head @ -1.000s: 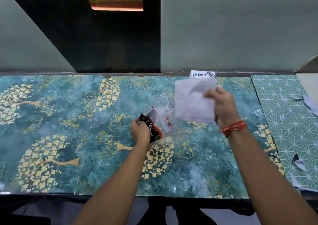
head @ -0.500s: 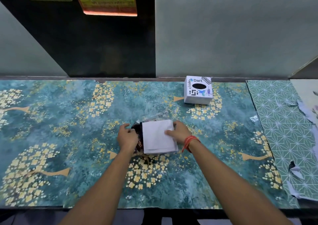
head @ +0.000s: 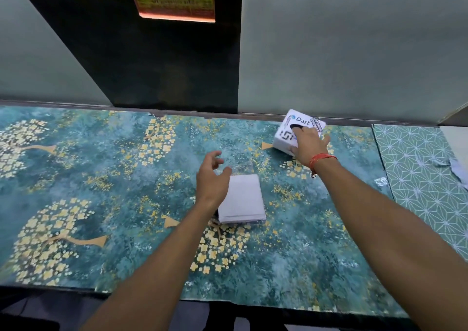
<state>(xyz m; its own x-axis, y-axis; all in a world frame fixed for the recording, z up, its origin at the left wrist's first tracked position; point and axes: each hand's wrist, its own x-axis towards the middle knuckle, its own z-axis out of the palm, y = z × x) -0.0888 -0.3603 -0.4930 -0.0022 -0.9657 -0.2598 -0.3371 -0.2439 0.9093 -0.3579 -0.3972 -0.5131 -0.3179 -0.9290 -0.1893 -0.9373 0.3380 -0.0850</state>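
Observation:
A folded white paper (head: 242,199) lies flat in the middle of the table (head: 101,178), which has a teal cover with yellow flowers. It covers a clear plastic packet, of which only a dark corner (head: 215,213) and a transparent edge show. My left hand (head: 211,178) hovers over the paper's left side, fingers loosely spread, holding nothing. A white box (head: 286,134) printed "Dart" sits tilted near the back wall. My right hand (head: 307,142) grips that box from the near side; a red thread is tied on the wrist.
A green panel with a white geometric pattern (head: 420,178) adjoins the table on the right, with torn paper scraps (head: 458,171) on it. A dark panel with an orange poster (head: 174,1) rises behind the table. The wall runs close along the back edge.
Both hands have left the paper, which now lies over the packet. My right hand reached back right and took hold of the white box, tilting it. My left hand lifted off.

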